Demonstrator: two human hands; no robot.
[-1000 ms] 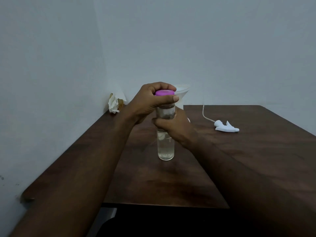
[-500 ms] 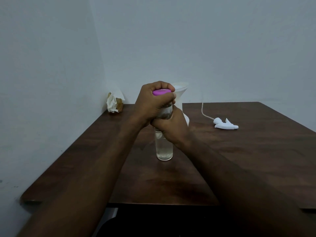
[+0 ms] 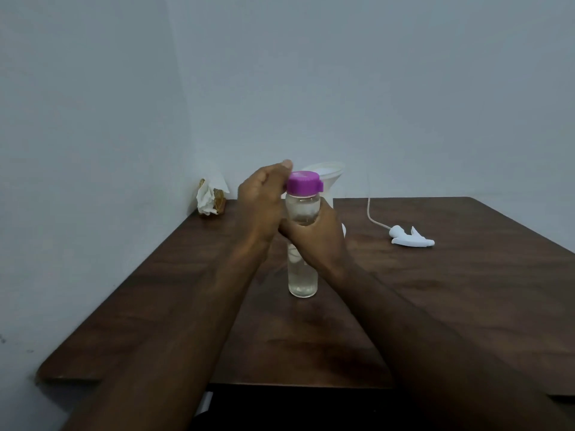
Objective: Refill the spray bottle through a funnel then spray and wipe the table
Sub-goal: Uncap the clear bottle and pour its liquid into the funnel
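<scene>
A clear water bottle (image 3: 302, 281) with a purple cap (image 3: 303, 182) stands upright on the dark wooden table (image 3: 451, 290). My right hand (image 3: 314, 241) grips the bottle around its upper middle. My left hand (image 3: 261, 206) sits against the left side of the cap, thumb raised above it, and the cap's top and front show. Behind the bottle a white funnel (image 3: 330, 175) rises; what it stands in is hidden by my hands. The white spray head (image 3: 410, 239) with its tube lies on the table to the right.
A holder with crumpled white tissue (image 3: 209, 200) stands in the far left corner against the wall. Walls close the table on the left and the back. The table's front edge runs near my forearms.
My left hand covered the purple cap from above before; now it has slid off to the cap's left side, baring the cap. My right hand stays on the bottle.
</scene>
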